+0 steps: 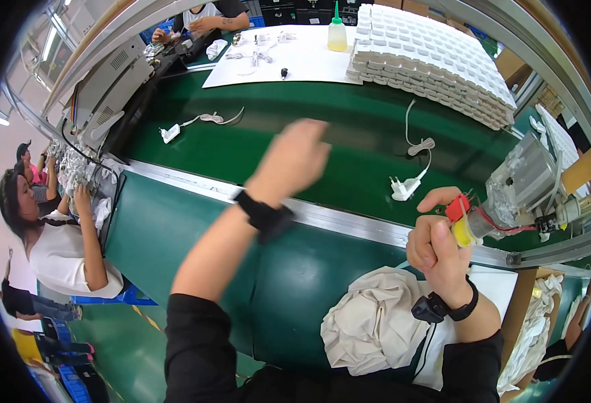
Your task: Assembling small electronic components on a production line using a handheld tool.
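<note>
My left hand (292, 161), smeared by motion, is over the green belt (349, 168); its fingers cannot be made out. A white plug adapter (170, 133) with a coiled cable lies on the belt to its left. My right hand (440, 245) is at the belt's near edge, its fingers curled in. Right against it is a red and yellow part (464, 232) with red wires; whether the fingers grip it cannot be told. Another white plug adapter (405, 188) with a bundled cable (421, 146) lies on the belt just beyond the right hand.
Stacked white trays (430, 60) and a green-tipped bottle (337, 33) stand at the back, beside a white sheet (295, 67) with cables. A beige cloth bundle (374, 319) lies near me. Grey machinery (524, 178) stands right. Other people work at the left and far side.
</note>
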